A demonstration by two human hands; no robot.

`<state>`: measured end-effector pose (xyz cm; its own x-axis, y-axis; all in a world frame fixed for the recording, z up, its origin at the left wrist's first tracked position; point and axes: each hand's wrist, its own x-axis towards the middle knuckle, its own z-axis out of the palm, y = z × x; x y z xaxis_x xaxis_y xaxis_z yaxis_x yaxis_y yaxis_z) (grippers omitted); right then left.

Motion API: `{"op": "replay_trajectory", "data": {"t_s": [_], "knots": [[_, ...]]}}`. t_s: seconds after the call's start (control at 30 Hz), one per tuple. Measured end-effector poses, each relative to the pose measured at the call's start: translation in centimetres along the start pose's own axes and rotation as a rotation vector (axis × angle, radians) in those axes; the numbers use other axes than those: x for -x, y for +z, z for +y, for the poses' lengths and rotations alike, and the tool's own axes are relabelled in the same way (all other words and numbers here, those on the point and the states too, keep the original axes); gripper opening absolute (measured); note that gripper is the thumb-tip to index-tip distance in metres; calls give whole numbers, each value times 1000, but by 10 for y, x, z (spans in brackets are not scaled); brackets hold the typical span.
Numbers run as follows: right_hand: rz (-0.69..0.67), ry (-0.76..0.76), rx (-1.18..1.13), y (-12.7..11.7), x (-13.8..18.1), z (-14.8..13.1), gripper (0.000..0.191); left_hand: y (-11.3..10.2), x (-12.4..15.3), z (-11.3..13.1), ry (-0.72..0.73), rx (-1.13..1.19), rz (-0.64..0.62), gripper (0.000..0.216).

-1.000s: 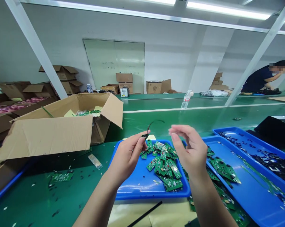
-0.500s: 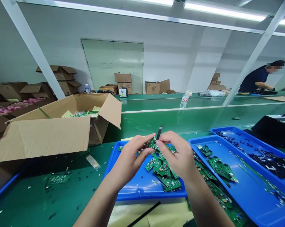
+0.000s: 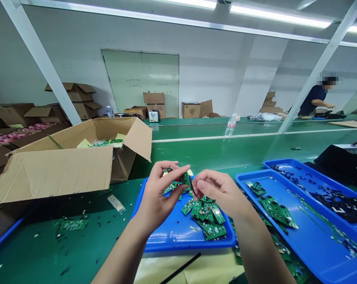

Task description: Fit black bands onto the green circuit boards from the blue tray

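Note:
My left hand (image 3: 159, 195) holds a small green circuit board (image 3: 178, 181) up between thumb and fingers, over a blue tray (image 3: 169, 232). My right hand (image 3: 218, 191) is closed in a pinch just right of that board, gripping a thin black strip (image 3: 191, 187) that touches it. Below both hands, several more green circuit boards (image 3: 208, 217) lie heaped in the tray.
An open cardboard box (image 3: 62, 165) stands to the left on the green bench. Two more blue trays (image 3: 308, 221) with boards and black parts lie to the right. A water bottle (image 3: 230, 125) stands further back. A person (image 3: 314, 100) works at the far right. A loose board (image 3: 73, 225) lies at left.
My right hand came in from open and apart to a pinch against the left hand. The black strip, curved upward before, is now down against the board in my left hand.

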<state>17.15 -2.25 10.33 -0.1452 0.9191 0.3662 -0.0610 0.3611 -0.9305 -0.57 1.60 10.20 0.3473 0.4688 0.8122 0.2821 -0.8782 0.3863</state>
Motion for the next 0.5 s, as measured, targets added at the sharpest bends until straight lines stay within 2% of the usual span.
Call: {"op": "replay_trajectory", "data": {"t_s": [0.23, 0.5], "knots": [[-104, 120, -141, 5, -4, 0, 33, 0, 0, -5, 127, -216, 54, 42], [-97, 178, -188, 8, -8, 4, 35, -3, -1, -4, 145, -234, 72, 42]]}}
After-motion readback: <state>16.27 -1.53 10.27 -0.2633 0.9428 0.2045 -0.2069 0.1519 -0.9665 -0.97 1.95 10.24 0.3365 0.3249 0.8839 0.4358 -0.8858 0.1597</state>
